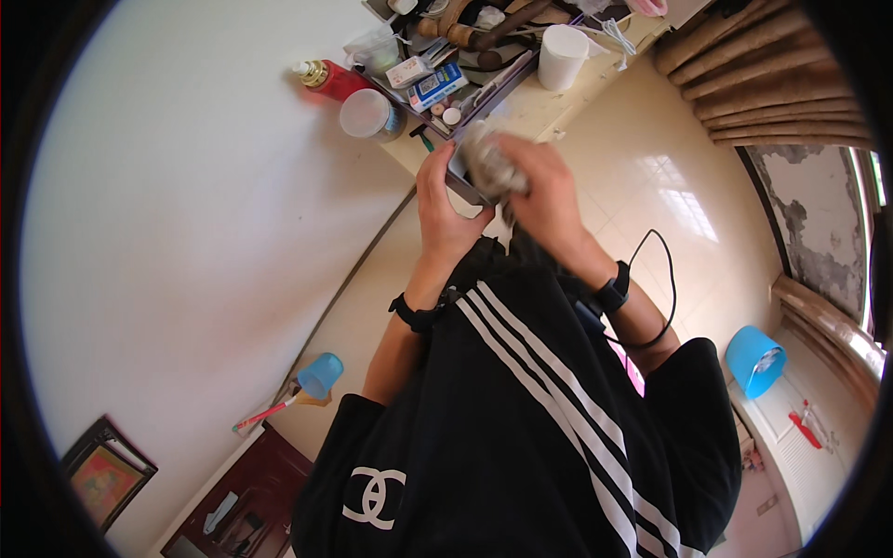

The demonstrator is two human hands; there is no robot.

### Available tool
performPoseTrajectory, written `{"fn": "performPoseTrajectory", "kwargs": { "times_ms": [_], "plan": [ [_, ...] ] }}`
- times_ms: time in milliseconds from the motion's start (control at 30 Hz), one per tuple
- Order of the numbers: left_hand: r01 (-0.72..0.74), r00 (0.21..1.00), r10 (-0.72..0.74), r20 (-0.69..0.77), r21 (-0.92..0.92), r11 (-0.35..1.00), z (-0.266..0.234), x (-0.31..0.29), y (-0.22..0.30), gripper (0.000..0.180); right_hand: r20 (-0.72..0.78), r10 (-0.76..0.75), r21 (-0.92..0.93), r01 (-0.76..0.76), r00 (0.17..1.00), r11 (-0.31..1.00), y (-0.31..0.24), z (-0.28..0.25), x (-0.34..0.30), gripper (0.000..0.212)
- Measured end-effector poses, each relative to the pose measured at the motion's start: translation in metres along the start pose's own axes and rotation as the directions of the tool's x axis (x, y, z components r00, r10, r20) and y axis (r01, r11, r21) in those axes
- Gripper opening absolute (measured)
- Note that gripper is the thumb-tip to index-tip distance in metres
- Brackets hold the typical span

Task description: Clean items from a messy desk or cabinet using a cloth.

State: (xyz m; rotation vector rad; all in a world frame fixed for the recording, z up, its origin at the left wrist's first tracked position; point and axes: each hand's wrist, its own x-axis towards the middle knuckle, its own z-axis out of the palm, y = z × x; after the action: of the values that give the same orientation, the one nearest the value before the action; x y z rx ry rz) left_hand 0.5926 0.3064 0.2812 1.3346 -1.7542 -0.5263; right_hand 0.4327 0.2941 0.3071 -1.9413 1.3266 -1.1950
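Observation:
My left hand (pixel 445 209) grips a small grey open box (pixel 469 192) by its side, fingers along one wall and thumb near the close corner. My right hand (pixel 547 181) is closed around a crumpled greyish-white cloth (pixel 490 166), slightly blurred by motion. The cloth is over the box and hides much of its inside. Whether cloth and box touch cannot be made out. Both hands are just in front of the table's near edge. A dark band circles each wrist.
A cream table (pixel 544 116) bears a cluttered dark tray (pixel 493 88), a white cup (pixel 563 58), a lidded jar (pixel 370 115) and a red pump bottle (pixel 333 80). A green-handled razor (pixel 422 139) lies near the left hand. Blue bins (pixel 321 374) stand farther off.

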Motion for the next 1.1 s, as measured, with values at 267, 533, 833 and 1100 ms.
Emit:
{"fn": "performPoseTrajectory", "kwargs": {
  "times_ms": [267,533,833,1100],
  "plan": [
    [-0.025,0.999,0.027,-0.038,0.061,0.998,-0.023,-0.015,-0.016,0.091,0.053,-0.112,-0.045,0.115,0.992,0.992,-0.031,0.014,-0.013,0.065],
    [0.064,0.997,-0.056,0.054,-0.171,0.983,-0.03,-0.012,-0.015,0.093,-0.003,-0.057,-0.105,0.057,0.998,0.993,-0.027,0.025,-0.018,0.062],
    [0.04,0.998,-0.028,0.051,-0.246,0.968,-0.04,-0.006,-0.022,0.096,-0.056,-0.002,-0.189,-0.008,0.998,0.982,-0.01,0.02,0.004,0.064],
    [0.013,1.0,-0.009,0.019,-0.264,0.965,-0.046,-0.005,-0.017,0.096,0.002,-0.103,-0.194,0.101,0.995,0.976,-0.015,0.013,0.01,0.06]
  ]
}}
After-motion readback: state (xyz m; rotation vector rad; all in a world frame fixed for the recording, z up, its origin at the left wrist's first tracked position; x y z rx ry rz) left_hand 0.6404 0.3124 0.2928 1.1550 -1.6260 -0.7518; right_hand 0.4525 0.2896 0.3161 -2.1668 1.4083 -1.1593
